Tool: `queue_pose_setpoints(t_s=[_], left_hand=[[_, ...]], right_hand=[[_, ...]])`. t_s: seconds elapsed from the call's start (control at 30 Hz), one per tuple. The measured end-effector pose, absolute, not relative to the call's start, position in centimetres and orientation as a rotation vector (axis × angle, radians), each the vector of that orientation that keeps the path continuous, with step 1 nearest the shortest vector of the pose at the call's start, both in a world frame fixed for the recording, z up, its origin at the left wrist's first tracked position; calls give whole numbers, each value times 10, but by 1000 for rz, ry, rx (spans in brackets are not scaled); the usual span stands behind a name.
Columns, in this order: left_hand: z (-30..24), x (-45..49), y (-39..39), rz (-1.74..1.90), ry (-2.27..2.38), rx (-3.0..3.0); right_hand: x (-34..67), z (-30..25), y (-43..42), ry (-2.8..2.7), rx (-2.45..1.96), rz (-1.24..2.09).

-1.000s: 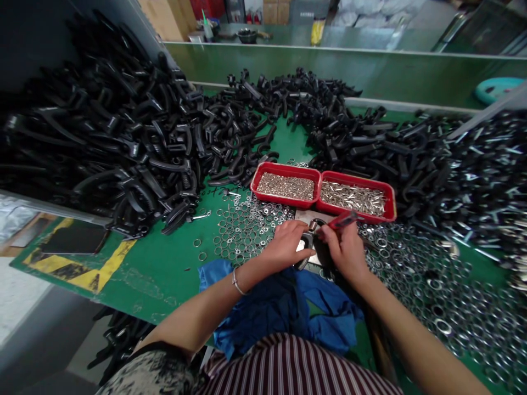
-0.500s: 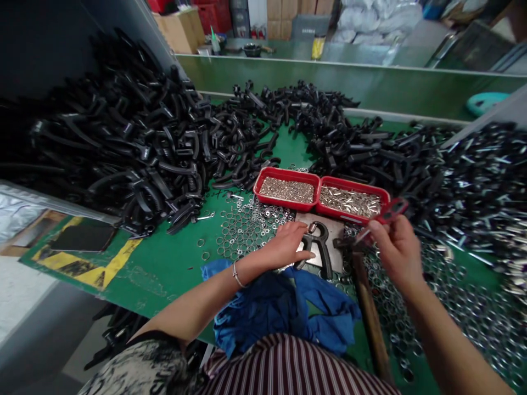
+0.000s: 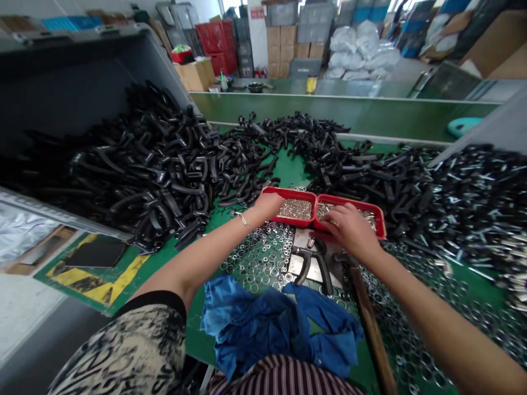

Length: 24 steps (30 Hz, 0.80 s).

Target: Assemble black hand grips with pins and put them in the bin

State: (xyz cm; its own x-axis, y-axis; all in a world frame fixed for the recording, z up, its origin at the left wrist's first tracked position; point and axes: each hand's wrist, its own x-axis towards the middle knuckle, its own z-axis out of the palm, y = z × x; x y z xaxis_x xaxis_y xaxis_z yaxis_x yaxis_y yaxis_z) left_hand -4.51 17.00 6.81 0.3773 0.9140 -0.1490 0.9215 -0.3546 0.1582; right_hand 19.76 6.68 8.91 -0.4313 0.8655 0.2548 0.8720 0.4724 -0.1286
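Note:
My right hand [image 3: 349, 229] is over the right compartment of a pair of red trays [image 3: 288, 192], its fingers down among the silver pins [image 3: 346, 211]. My left hand [image 3: 267, 206] rests at the left tray's end, by the small silver parts [image 3: 295, 209]; its fingertips are hidden. Below the trays, a black spring hand grip [image 3: 310, 266] lies on a steel plate [image 3: 300, 240], touched by neither hand. A wooden-handled hammer [image 3: 368, 323] lies to its right.
Heaps of black plastic handles [image 3: 144, 170] rise left and behind the trays. Loose steel washers [image 3: 259, 258] cover the green bench [image 3: 123, 263] around the plate. A crumpled blue cloth [image 3: 280, 329] lies in front of me. A low green partition [image 3: 329, 112] runs behind.
Both hands have moved up to the trays, the right one leftward from beside them. The red object in my right hand is no longer visible. The view has tilted upward.

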Motion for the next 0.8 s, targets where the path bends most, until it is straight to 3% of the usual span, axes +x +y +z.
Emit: queue_pose_setpoints(t_s=[0.23,0.53,0.8], left_hand=[[57,-50,155,44,1742,2516],[47,-49,156,165,1817,2450],[43,-60,160,605,1591,2384]], right_hand=[[136,69,152,-2752,-1478,-30],[136,51,155,-2690,-1601,-24],[129,56,156,-2587,-1590,78]])
